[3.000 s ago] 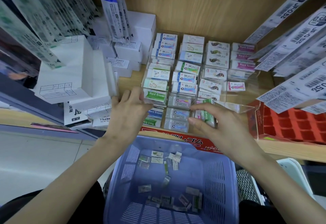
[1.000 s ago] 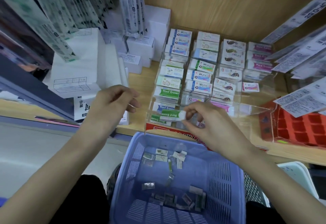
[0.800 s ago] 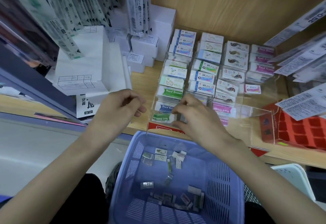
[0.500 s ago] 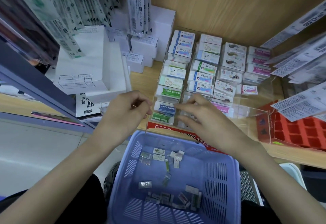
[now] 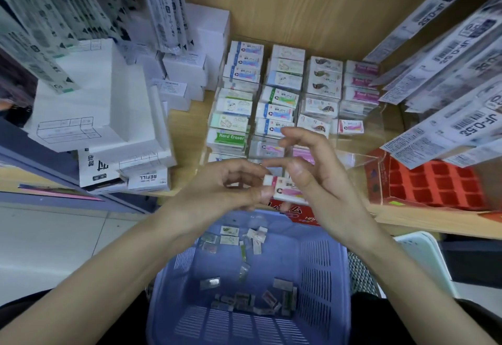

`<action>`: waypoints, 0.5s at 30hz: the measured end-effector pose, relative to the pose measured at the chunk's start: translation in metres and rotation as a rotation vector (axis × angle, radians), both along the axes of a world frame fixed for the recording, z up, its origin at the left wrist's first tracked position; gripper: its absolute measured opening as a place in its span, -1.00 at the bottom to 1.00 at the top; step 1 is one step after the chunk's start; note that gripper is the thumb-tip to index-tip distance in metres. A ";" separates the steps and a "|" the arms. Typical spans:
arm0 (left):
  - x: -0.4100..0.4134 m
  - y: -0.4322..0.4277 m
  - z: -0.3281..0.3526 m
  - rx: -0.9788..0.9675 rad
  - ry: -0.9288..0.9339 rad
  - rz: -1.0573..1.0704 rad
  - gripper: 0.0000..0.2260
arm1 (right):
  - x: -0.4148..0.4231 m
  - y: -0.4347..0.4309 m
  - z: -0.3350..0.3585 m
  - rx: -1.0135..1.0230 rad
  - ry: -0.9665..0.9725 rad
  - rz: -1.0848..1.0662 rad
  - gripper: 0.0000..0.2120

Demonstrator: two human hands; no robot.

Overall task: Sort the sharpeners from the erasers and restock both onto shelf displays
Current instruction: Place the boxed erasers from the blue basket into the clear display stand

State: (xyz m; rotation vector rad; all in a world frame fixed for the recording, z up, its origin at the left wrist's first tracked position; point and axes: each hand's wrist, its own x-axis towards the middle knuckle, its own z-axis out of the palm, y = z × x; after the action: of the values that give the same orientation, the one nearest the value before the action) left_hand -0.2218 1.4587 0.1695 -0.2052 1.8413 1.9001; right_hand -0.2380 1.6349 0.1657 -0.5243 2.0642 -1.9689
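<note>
Pink-sleeved eraser (image 5: 288,192) sits between your hands, just above the purple basket (image 5: 315,268). Your left hand (image 5: 217,190) pinches its white end; your right hand (image 5: 323,181) thumbs it, other fingers lifted loose. Looks like restocking. Next, find its pink row in the clear display (image 5: 361,158).

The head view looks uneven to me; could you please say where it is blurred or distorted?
Head view: wide-angle bend fans the hanging packs outward at both sides; the left hand, right hand and the eraser between them are slightly smeared; the Hard Eraser label reads clearly; the small items in the basket are too soft to read; light is even, without hard shadows.
</note>
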 end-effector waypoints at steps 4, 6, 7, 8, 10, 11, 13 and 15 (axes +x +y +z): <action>-0.004 -0.004 -0.004 0.043 -0.003 0.143 -0.74 | -0.002 0.018 0.005 0.328 0.113 -0.048 -0.83; -0.005 -0.006 -0.005 0.033 -0.002 0.158 -0.77 | 0.000 0.024 0.006 0.401 0.019 -0.031 -0.82; -0.006 -0.005 -0.005 0.037 -0.007 0.161 -0.77 | 0.001 0.024 0.006 0.421 -0.024 -0.039 -0.80; -0.006 -0.004 -0.005 0.042 -0.005 0.163 -0.77 | 0.002 0.023 0.005 0.430 -0.068 -0.056 -0.77; -0.006 0.002 -0.005 0.056 0.007 0.177 -0.74 | 0.004 0.019 0.004 0.368 -0.196 -0.068 -0.72; -0.006 0.004 -0.006 0.063 0.011 0.189 -0.71 | 0.006 0.017 0.005 0.300 -0.283 -0.059 -0.70; -0.005 0.008 -0.008 0.063 0.014 0.212 -0.64 | 0.011 0.013 0.005 0.167 -0.446 -0.034 -0.57; -0.006 0.010 -0.009 0.061 0.019 0.209 -0.64 | 0.014 0.012 0.006 0.110 -0.499 -0.035 -0.44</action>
State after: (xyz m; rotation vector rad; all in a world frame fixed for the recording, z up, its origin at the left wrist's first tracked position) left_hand -0.2275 1.4692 0.1610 -0.3734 1.8329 2.1016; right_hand -0.2243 1.6468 0.1714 0.0303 1.8510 -1.7615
